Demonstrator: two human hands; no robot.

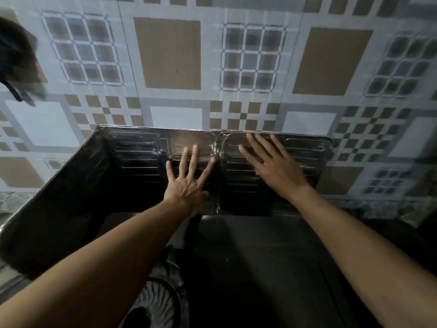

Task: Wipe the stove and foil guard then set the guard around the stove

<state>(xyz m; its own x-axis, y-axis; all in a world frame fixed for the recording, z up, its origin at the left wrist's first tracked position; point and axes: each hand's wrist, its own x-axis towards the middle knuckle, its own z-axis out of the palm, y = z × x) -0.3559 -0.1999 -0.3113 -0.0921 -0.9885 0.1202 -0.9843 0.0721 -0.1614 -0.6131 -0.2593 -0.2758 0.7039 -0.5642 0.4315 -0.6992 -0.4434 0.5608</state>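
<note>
The foil guard stands upright against the tiled wall, its ribbed back panels facing me and a left wing angling toward me. My left hand lies flat with fingers spread on the back panel, just left of the centre crease. My right hand presses flat on the panel right of the crease. Neither hand holds anything. The dark stove sits below the guard, with a round burner showing under my left forearm.
A patterned tile wall rises behind the guard. A dark blurred object hangs at the upper left. The speckled countertop shows to the right of the guard.
</note>
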